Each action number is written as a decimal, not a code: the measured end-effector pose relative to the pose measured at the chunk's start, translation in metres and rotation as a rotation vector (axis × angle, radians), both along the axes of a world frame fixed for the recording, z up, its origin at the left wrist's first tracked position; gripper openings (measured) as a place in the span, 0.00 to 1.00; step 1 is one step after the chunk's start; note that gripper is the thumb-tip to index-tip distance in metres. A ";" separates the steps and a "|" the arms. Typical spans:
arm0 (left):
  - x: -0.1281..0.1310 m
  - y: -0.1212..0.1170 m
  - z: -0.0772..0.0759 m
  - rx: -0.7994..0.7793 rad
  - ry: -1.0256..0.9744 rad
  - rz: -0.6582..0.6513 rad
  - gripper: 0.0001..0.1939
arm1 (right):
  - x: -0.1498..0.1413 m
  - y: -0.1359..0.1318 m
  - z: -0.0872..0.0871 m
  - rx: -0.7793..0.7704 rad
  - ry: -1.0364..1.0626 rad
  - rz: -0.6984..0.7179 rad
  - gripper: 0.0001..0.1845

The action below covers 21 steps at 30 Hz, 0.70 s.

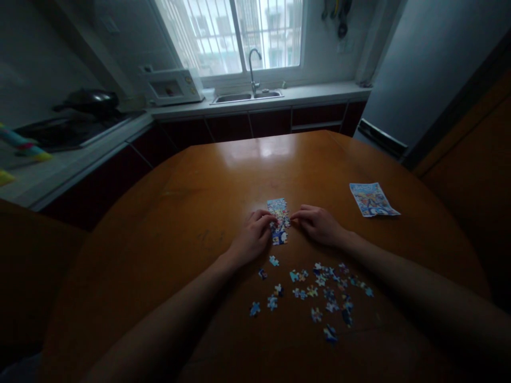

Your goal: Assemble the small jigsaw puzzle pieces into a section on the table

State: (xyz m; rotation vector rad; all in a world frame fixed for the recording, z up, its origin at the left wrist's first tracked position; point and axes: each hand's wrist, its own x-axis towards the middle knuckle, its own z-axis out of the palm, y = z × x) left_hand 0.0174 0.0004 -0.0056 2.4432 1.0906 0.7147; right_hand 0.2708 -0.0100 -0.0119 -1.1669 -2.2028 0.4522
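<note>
A strip of joined jigsaw puzzle [280, 238] lies on the wooden table, colourful with a blue and white lower part. My left hand [254, 234] is bent over its left side, thumb and fingertips pressed onto it and covering part of the picture. Close against the strip's right edge, my right hand [316, 223] has its index finger and thumb drawn together, with the other fingers curled. Whatever sits between those fingertips is too small to make out. Nearer to me are several loose jigsaw pieces [312, 291], with one light blue piece [273, 260] just below the strip.
A creased picture sheet [372, 200] lies to the right on the table [191, 213]. Beyond the table run a counter with a sink [247, 97], a microwave [172, 86] and a stove with a wok [93, 101]. A fridge [423, 64] stands at right.
</note>
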 end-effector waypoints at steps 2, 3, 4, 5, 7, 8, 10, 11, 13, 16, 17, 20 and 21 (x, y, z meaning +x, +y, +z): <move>0.000 -0.001 0.001 0.003 0.014 -0.016 0.14 | 0.000 -0.001 0.002 0.017 -0.021 0.031 0.15; 0.000 -0.001 0.002 0.006 0.020 -0.024 0.15 | 0.000 -0.002 0.002 0.020 -0.029 0.037 0.15; 0.000 -0.002 0.003 0.009 0.029 -0.033 0.15 | 0.000 -0.002 0.003 0.022 -0.034 0.041 0.16; 0.000 -0.002 0.004 0.012 0.040 -0.046 0.16 | 0.000 -0.002 0.003 0.023 -0.040 0.047 0.16; 0.000 -0.003 0.006 0.023 0.076 -0.076 0.17 | 0.001 -0.002 0.003 0.030 -0.056 0.066 0.15; 0.001 -0.004 0.007 0.030 0.099 -0.087 0.17 | 0.001 -0.001 0.002 0.038 -0.067 0.074 0.14; 0.001 -0.004 0.008 0.040 0.143 -0.097 0.16 | 0.002 -0.001 0.001 0.047 -0.085 0.077 0.14; 0.001 -0.005 0.008 0.043 0.158 -0.096 0.15 | 0.001 0.000 0.001 0.047 -0.085 0.076 0.14; 0.001 -0.005 0.009 0.043 0.171 -0.094 0.15 | 0.001 0.001 0.000 0.032 -0.049 0.068 0.15; 0.001 -0.005 0.009 0.045 0.159 -0.096 0.16 | 0.000 0.001 -0.001 0.002 0.051 0.027 0.16; 0.001 -0.005 0.009 0.048 0.159 -0.099 0.17 | 0.001 0.001 -0.001 -0.004 0.066 0.021 0.17; 0.002 -0.005 0.008 0.061 0.182 -0.106 0.17 | 0.002 0.001 -0.001 0.000 0.032 0.057 0.16; 0.002 -0.005 0.008 0.064 0.191 -0.106 0.17 | 0.002 0.001 -0.001 0.004 0.014 0.070 0.15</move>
